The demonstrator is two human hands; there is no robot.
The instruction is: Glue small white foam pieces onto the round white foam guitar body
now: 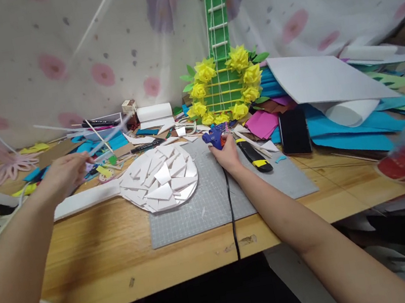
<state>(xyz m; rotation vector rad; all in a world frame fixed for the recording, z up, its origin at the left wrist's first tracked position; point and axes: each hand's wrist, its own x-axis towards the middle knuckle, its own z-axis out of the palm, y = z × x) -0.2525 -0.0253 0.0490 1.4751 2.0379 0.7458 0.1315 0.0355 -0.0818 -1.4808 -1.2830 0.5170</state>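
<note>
Glue gun [213, 138] (blue) sits gripped in right hand [227, 154], left hand [71, 171] pinching a translucent strip [111, 137].

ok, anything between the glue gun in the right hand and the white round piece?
Nothing visible blocks it: grey cutting mat spans the gap from the right hand and glue gun to the white round piece.

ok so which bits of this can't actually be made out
All in the head view:
- Whether the left hand grips the translucent strip: motion blur.
- The blue glue gun's grip: covered by the right hand.
- The black cord's lower end: hidden below the wooden tabletop's edge.
- The white handle's left end: behind the left forearm.
- The green neck's top: cut off by the upper edge.
</note>
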